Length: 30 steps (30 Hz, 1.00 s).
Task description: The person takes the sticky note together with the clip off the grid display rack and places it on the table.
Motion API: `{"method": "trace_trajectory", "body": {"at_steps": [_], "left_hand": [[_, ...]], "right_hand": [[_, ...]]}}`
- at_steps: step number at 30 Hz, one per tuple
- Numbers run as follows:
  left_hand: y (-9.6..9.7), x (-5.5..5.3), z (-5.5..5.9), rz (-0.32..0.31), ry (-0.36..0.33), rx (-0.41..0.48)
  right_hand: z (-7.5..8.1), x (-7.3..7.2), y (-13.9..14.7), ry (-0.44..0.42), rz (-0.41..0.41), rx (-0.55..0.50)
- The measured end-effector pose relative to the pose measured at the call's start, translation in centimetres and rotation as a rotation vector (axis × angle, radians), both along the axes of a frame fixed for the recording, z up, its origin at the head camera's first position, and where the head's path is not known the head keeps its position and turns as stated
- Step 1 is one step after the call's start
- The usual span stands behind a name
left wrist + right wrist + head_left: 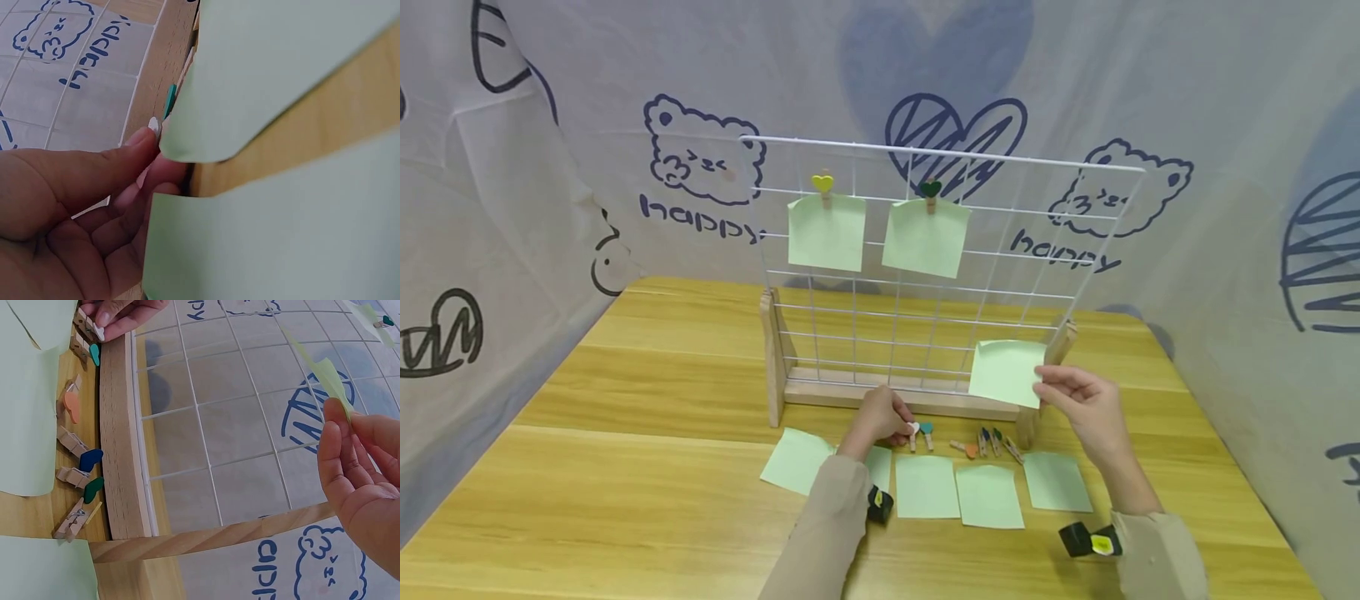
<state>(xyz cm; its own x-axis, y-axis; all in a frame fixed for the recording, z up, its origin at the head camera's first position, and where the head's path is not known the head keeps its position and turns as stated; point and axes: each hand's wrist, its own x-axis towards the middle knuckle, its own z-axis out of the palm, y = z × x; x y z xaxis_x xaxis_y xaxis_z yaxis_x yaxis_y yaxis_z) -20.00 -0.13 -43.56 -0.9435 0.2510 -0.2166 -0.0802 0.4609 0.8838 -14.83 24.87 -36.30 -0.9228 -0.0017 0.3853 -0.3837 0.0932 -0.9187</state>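
Two pale green notes (826, 236) already hang from heart clips (823, 183) on the wire grid (940, 152), upper centre of the frame. Right of centre, my right hand (1086, 408) pinches another note (1003, 371), not yet clipped, while at lower centre my left hand (883, 414) pinches the white heart clip (914, 428). Five loose notes (927, 487) and five loose clips (927, 429) lie lower down, so I judge most remains.
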Motion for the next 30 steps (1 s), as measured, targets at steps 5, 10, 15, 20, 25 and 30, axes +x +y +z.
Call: {"method": "trace_trajectory", "body": {"at_steps": [5,10,15,20,25,30], "left_hand": [[-0.1,0.0,0.0,-0.003,-0.008,-0.007],[-0.1,-0.1,0.1,0.005,-0.021,-0.014],[-0.2,0.0,0.2,0.016,-0.029,-0.006],[-0.6,0.1,0.5,0.015,0.001,-0.016],[-1.3,0.3,1.1,-0.001,0.007,-0.026],[-1.9,0.3,2.1,-0.013,0.064,-0.055]], "right_hand": [[0.1,0.1,-0.2,0.011,0.01,-0.017],[-1.9,-1.1,1.1,0.065,0.11,-0.067],[-9.6,-5.7,5.8,0.079,0.108,-0.037],[-12.7,-7.6,7.2,0.058,0.049,-0.007],[-6.1,-3.3,2.7,0.029,0.087,-0.024],[-0.8,0.2,-1.5,-0.039,0.089,-0.05]]}}
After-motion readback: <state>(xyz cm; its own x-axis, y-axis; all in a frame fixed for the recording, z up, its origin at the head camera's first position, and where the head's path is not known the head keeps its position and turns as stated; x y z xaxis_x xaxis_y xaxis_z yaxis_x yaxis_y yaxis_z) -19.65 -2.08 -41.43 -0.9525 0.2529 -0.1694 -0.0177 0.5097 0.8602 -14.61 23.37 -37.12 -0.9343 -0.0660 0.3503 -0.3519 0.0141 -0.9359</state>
